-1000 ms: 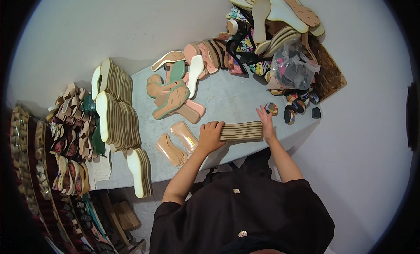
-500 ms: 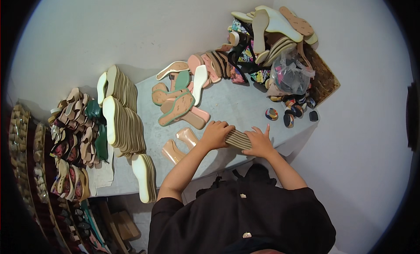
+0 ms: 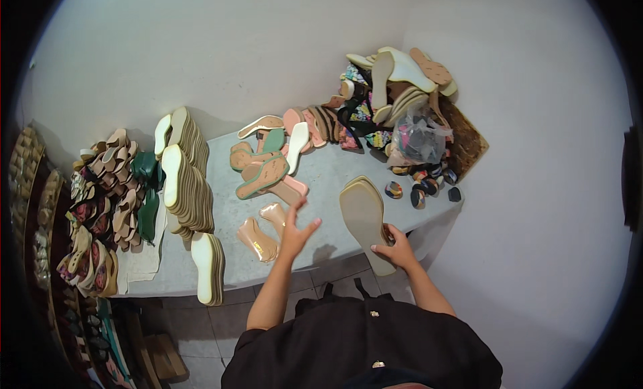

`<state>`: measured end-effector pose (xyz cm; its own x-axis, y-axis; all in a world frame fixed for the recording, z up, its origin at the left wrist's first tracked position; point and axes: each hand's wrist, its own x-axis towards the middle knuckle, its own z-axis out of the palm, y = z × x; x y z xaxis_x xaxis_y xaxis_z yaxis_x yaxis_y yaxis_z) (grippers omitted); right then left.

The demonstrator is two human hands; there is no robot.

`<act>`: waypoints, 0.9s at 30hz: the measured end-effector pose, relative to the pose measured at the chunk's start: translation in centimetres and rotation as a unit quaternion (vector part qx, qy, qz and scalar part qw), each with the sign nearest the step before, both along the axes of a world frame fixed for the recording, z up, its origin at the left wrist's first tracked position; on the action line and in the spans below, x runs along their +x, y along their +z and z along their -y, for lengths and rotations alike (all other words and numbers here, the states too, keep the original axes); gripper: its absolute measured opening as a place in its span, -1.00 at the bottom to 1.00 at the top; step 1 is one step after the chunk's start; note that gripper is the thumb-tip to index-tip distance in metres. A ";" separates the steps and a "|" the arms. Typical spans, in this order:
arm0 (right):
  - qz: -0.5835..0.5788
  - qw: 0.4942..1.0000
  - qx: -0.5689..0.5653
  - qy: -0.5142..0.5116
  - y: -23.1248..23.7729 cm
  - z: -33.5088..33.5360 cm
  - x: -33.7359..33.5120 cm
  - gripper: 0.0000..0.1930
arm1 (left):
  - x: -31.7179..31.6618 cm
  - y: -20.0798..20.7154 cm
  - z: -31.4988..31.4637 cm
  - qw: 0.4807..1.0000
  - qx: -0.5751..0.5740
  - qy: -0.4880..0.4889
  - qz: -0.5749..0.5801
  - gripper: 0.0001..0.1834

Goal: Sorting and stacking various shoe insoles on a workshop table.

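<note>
A stack of beige shoe soles [image 3: 362, 213] stands on the table's right part, its narrow end reaching over the front edge. My right hand [image 3: 396, 249] grips the narrow end, thumb on the top face and fingers round the side. My left hand [image 3: 298, 231] is raised over the table with its fingers apart and nothing in it. Just left of it lie two shiny tan insole pieces [image 3: 258, 241]. Beyond the left hand is a loose heap of green, pink and tan insoles [image 3: 268, 176].
Tall stacks of cream soles [image 3: 184, 188] line the table's left side, beside piled sandals [image 3: 120, 195]. A plastic bag [image 3: 420, 140], patterned shoes and more soles crowd the back right corner near small striped rolls [image 3: 418, 196]. Shelves [image 3: 40, 241] stand at far left.
My left hand has let go of the sole stack and moved left. The stack, edge-on between both hands before, now shows its flat face, with my right hand on its narrow end.
</note>
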<state>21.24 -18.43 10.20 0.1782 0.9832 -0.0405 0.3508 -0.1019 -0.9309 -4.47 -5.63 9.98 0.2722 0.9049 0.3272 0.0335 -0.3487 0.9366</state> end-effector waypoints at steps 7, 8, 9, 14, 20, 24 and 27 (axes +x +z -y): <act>-0.260 0.964 -0.014 -0.059 0.9 7.0 -3.5 -0.41 | 6.0 -3.0 12.5 0.929 -0.296 -0.211 0.064 -0.30; -0.263 0.963 -0.017 -0.058 0.7 7.8 -4.2 -0.41 | 6.1 -2.5 14.0 0.924 -0.290 -0.239 0.072 -0.29; -0.279 0.958 -0.010 -0.067 0.5 8.3 -4.8 -0.39 | 6.1 -1.7 15.0 0.918 -0.283 -0.266 0.080 -0.27; -0.330 0.942 -0.010 -0.058 0.9 10.6 -9.9 -0.38 | 1.6 0.1 18.5 0.932 -0.290 -0.194 0.103 -0.30; -0.301 0.953 -0.020 0.014 2.3 11.1 -18.3 -0.41 | -8.0 1.3 20.2 0.958 -0.241 -0.124 0.099 -0.32; -0.272 0.959 -0.011 0.079 3.0 9.3 -26.2 -0.45 | -16.2 2.3 20.7 0.965 -0.218 -0.060 0.131 -0.35; -0.246 0.959 0.019 0.140 2.9 7.6 -33.9 -0.46 | -23.9 3.6 21.2 0.969 -0.201 -0.002 0.142 -0.34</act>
